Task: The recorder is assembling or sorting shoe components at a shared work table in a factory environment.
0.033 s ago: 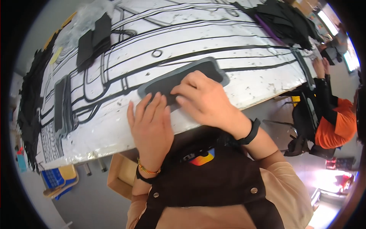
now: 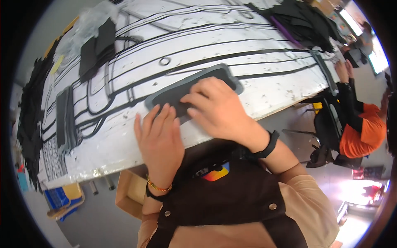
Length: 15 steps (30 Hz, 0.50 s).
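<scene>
A long dark fabric-like piece with a grey rounded border lies slantwise near the table's front edge. My left hand lies palm down with its fingers stretched, their tips on the piece's near left part. Over the middle of the piece is my right hand, fingers curled and thumb close to the index finger. Whatever is between those fingertips, if anything, cannot be made out against the dark surface.
The white table carries black strips and loops. Stacked dark pieces and folded dark pieces are at left, with a dark cloth pile at far right. Below stands a cardboard box. Another person in orange sits at right.
The whole view has shifted slightly, so the table's things appear a little further left. My hands keep the same pose on the dark piece.
</scene>
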Each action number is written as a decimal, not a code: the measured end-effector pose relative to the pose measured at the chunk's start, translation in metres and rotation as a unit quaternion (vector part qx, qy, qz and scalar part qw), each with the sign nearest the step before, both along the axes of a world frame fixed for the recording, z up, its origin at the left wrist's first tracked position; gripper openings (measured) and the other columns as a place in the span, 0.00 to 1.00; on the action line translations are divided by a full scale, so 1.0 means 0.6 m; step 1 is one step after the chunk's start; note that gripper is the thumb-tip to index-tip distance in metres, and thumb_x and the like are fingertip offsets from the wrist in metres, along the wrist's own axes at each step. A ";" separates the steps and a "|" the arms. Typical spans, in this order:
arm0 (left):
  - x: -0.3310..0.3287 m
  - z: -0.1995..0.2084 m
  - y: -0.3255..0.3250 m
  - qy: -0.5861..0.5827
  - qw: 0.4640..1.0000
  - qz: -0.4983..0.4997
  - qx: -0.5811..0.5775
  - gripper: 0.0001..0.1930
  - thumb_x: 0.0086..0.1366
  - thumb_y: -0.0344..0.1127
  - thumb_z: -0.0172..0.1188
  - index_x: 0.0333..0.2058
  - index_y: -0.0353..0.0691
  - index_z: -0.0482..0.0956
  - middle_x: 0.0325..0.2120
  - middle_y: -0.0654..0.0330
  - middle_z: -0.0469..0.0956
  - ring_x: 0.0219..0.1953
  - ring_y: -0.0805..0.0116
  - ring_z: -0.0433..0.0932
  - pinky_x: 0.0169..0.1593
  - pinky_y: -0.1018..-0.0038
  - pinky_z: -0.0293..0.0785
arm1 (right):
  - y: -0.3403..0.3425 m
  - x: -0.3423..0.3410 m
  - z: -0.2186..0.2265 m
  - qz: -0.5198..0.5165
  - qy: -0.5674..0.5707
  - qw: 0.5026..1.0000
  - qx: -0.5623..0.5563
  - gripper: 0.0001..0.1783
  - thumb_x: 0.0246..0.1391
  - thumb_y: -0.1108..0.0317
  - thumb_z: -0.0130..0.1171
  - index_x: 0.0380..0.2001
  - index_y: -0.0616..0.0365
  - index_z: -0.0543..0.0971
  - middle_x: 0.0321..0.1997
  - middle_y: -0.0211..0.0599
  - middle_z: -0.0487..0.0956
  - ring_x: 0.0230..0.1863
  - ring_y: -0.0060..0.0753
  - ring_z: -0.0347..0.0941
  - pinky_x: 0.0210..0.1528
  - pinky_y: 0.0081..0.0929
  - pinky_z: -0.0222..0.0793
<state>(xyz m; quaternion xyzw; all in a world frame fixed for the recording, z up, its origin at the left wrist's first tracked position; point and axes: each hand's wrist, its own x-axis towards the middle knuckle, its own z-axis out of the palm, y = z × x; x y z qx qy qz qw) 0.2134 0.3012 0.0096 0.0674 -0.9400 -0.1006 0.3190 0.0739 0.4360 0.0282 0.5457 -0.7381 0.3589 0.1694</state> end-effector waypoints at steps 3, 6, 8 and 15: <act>0.002 -0.013 -0.006 -0.024 0.999 0.028 0.003 0.12 0.67 0.29 0.52 0.46 0.36 0.79 0.48 0.58 0.79 0.56 0.56 0.74 0.67 0.46 0.52 | 0.018 0.002 -0.019 -0.058 0.027 0.996 0.064 0.25 0.47 0.62 0.64 0.50 0.61 0.77 0.59 0.46 0.71 0.65 0.52 0.62 0.65 0.51 0.57; 0.000 -0.017 -0.018 0.000 1.000 0.010 -0.012 0.19 0.73 0.37 0.40 0.48 0.33 0.77 0.49 0.50 0.78 0.58 0.50 0.73 0.68 0.44 0.49 | 0.031 -0.001 -0.048 -0.065 0.025 0.991 0.117 0.33 0.54 0.58 0.59 0.61 0.60 0.69 0.68 0.46 0.66 0.72 0.47 0.56 0.70 0.55 0.49; 0.000 -0.010 -0.025 -0.090 0.994 0.052 0.027 0.22 0.73 0.43 0.41 0.55 0.33 0.74 0.55 0.48 0.75 0.62 0.49 0.68 0.69 0.45 0.46 | 0.038 0.000 -0.063 -0.071 0.031 0.987 0.138 0.34 0.60 0.53 0.51 0.65 0.61 0.65 0.71 0.48 0.61 0.74 0.44 0.53 0.73 0.56 0.41; -0.013 0.025 -0.002 -0.044 0.983 -0.032 -0.177 0.24 0.72 0.47 0.51 0.61 0.40 0.70 0.61 0.50 0.70 0.63 0.53 0.67 0.65 0.54 0.61 | 0.023 -0.010 -0.072 -0.027 0.033 0.998 0.051 0.36 0.56 0.47 0.52 0.54 0.72 0.73 0.59 0.62 0.72 0.68 0.58 0.58 0.71 0.64 0.36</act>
